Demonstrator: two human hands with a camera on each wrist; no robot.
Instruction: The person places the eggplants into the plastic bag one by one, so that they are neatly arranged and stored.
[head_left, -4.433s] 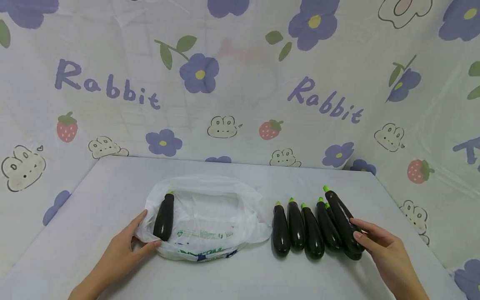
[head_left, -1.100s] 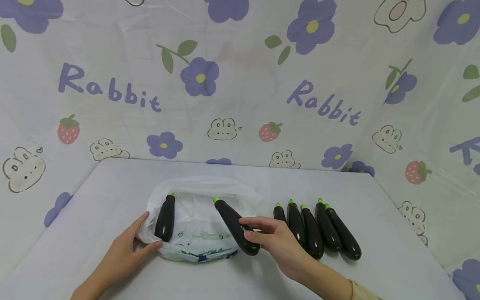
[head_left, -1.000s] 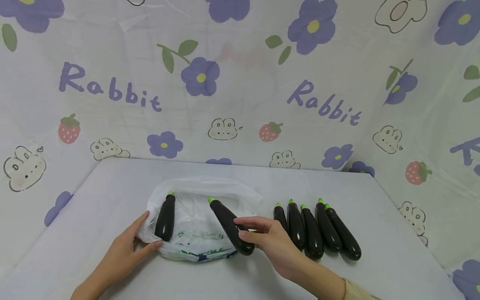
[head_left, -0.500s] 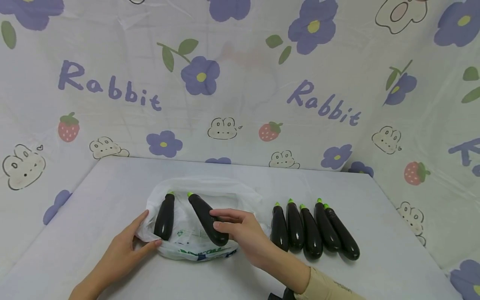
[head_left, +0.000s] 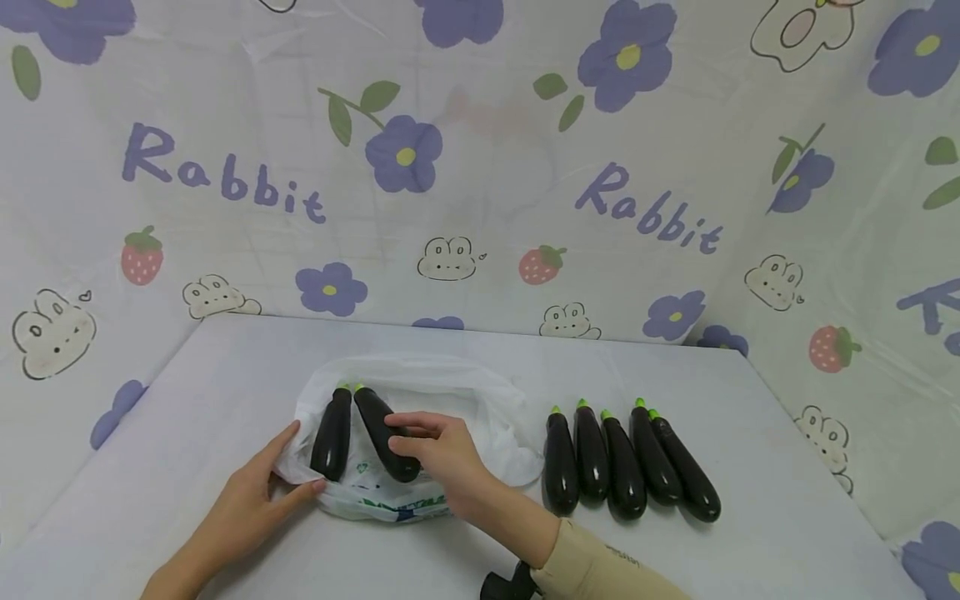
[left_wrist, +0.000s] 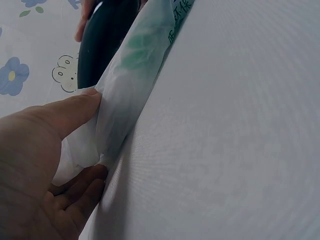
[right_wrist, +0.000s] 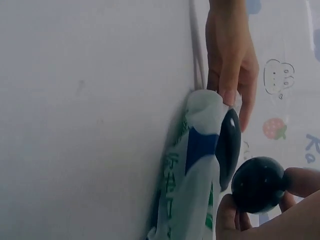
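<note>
Your right hand [head_left: 446, 457]: fingers partly closed, pinching the held eggplant [head_left: 377, 427] at the bag [head_left: 504, 446]'s mouth | it lies left of them, stem far-left, base near-right | bagged eggplant [head_left: 332, 437] just left | your left hand [head_left: 243, 504], farther off, pinches the bag's left rim

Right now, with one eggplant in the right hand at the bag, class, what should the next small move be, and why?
Probably settle the held eggplant and let the right hand release it: the head view shows it within the open mouth of the white bag, beside the other eggplant lying inside, while the left hand pinches the bag's edge.
</note>
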